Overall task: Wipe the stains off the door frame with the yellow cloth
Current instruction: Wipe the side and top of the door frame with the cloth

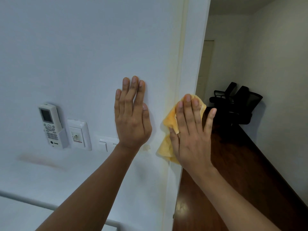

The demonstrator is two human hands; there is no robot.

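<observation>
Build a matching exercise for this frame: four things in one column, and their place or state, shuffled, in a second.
Column one:
1. folded yellow cloth
2. left hand
3. white remote control with grey buttons
4. black mesh office chairs

Column two:
A. sits in a holder on the wall
B. stand in the room beyond the doorway
C. pressed against the white door frame under the right hand
D. flat on the white wall, fingers straight

Pairs: 1-C, 2-D, 3-A, 4-B
</observation>
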